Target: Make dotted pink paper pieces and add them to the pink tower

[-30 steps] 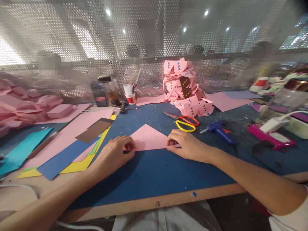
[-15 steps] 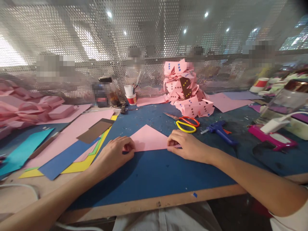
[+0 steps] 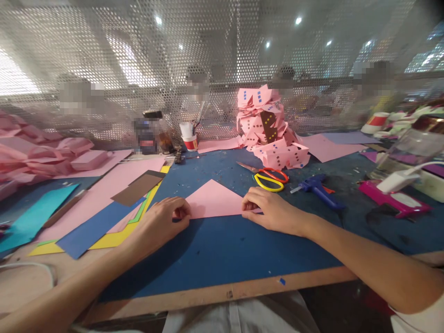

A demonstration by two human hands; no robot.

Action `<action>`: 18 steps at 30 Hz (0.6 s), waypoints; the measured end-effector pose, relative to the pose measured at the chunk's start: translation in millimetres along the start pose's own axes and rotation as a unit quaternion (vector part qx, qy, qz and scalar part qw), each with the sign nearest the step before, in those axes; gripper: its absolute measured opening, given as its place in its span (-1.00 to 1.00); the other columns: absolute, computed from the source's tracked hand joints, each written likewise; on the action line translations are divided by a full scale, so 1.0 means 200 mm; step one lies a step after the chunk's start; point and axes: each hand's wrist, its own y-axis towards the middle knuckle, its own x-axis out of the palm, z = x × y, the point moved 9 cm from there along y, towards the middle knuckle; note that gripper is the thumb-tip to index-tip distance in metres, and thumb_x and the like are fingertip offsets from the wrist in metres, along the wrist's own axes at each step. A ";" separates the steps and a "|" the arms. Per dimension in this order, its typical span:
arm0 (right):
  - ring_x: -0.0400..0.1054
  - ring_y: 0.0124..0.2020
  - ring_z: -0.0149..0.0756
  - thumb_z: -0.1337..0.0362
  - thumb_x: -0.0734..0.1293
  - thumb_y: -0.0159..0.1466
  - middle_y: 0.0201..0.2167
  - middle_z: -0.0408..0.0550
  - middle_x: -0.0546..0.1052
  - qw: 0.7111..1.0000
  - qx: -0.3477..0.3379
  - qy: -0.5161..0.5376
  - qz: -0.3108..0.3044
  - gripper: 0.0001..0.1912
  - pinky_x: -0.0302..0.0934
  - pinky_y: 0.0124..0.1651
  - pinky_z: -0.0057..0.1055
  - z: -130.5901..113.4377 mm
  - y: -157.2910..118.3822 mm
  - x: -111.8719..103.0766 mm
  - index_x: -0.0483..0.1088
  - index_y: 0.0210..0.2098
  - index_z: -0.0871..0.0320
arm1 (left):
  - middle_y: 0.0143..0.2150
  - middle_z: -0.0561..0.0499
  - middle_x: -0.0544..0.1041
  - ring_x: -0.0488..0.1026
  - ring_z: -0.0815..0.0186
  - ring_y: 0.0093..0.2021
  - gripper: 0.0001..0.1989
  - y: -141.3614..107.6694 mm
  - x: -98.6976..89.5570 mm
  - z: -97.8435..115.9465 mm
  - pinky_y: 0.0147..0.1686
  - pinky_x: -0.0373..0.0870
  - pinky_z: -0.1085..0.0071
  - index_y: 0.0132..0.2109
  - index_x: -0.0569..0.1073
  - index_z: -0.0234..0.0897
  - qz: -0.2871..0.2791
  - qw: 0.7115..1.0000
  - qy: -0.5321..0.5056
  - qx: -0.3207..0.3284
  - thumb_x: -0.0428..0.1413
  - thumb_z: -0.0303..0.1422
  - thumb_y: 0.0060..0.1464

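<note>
A pink sheet of paper [image 3: 214,200], folded to a triangle with its peak pointing away from me, lies flat on the blue mat [image 3: 215,254]. My left hand [image 3: 173,212] is closed at its left corner, thumb and curled fingers on the paper. At the right corner my right hand [image 3: 262,206] pinches the paper between thumb and fingers. Both corners are partly hidden by the hands. Scissors [image 3: 268,181] with red and yellow handles lie just beyond my right hand, and a blue glue gun [image 3: 318,189] rests farther right.
Coloured paper strips, with a blue one [image 3: 99,226] on top, lie at left beside a teal sheet [image 3: 40,215]. Dotted pink paper pieces [image 3: 265,125] are stacked behind the scissors. A paper cup [image 3: 189,141] stands at the back. A magenta device [image 3: 395,199] is at right.
My left hand has slid slightly to the left along the folded edge, uncovering a little more paper. My right hand stays at its corner.
</note>
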 end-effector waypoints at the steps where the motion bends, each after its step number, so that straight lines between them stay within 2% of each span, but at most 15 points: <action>1: 0.34 -0.22 -0.31 0.28 0.35 0.33 -0.27 -0.10 0.44 1.000 0.000 0.000 0.000 -0.94 0.23 -0.13 -0.38 0.00 0.00 0.00 0.40 -0.27 0.13 | -0.30 0.02 0.53 0.45 0.19 -0.26 -0.89 0.00 0.00 0.00 -0.22 0.32 0.30 -0.29 0.47 -0.19 0.000 1.000 0.002 -0.003 0.06 -0.32 0.05; 18: 0.34 -0.22 -0.31 0.29 0.36 0.32 -0.28 -0.11 0.44 1.000 -0.001 0.001 0.004 -0.96 0.23 -0.12 -0.38 0.01 0.00 0.00 0.40 -0.27 0.12 | -0.31 0.01 0.53 0.46 0.19 -0.27 -0.86 -0.01 -0.03 -0.04 -0.21 0.31 0.31 -0.29 0.47 -0.20 -0.017 1.000 0.016 -0.014 0.04 -0.29 0.06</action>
